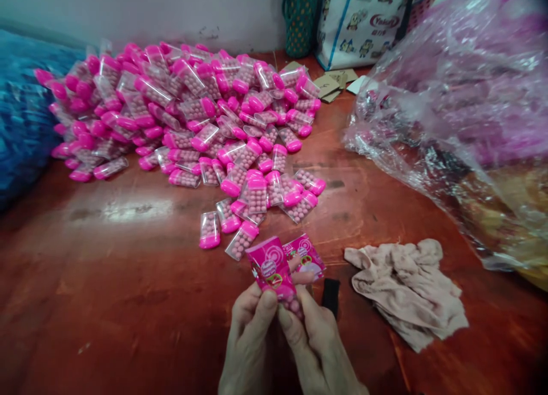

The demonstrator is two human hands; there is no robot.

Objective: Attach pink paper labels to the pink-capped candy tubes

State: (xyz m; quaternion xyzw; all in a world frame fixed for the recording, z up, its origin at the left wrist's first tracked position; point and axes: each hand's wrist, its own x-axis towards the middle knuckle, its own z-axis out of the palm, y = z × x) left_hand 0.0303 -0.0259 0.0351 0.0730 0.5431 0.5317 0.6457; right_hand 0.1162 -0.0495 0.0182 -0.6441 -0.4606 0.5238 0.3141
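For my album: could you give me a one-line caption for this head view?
Both hands, left and right, hold a pink-labelled candy case before a heap of pink-capped cases.

Glossy red-brown floor (107, 281) reflecting overhead light. Pale wall (171, 12) behind. Printed bags (363, 24) stand against the wall.

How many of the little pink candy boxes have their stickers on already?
Only one labelled box lies finished on the table. The left hand and right hand hold another candy box, its pink label on. The big pile of boxes behind looks unlabelled, so nearly everything remains.
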